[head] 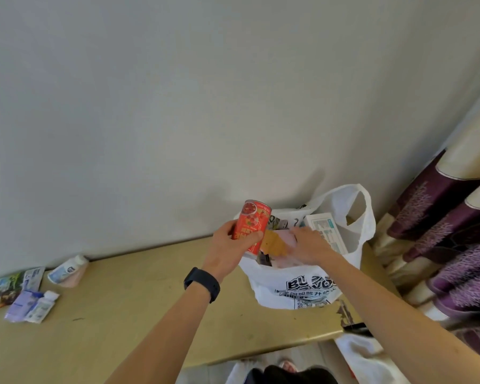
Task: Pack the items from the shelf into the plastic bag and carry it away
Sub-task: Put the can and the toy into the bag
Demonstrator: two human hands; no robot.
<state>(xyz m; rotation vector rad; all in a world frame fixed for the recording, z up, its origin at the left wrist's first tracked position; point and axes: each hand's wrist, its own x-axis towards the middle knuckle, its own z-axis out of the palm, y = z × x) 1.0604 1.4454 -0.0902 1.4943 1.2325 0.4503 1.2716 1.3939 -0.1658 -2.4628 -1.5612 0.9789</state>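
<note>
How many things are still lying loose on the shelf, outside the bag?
5, all at the left end: a white bottle lying down, a green packet, a silver sachet, a purple tube and a white tube. Overlapping ones may hide more.

The white plastic bag (272, 286) has bold black outlined letters on its front. "BU" in the upper row and "VO" in the lower can be read, and folds hide the rest. Below them run a line of Chinese characters, too blurred to read, and a QR code. The red can (251, 225) bears yellow characters, the white box (329, 231) teal print, and the tubes (39, 304) labels, all illegible.
</note>
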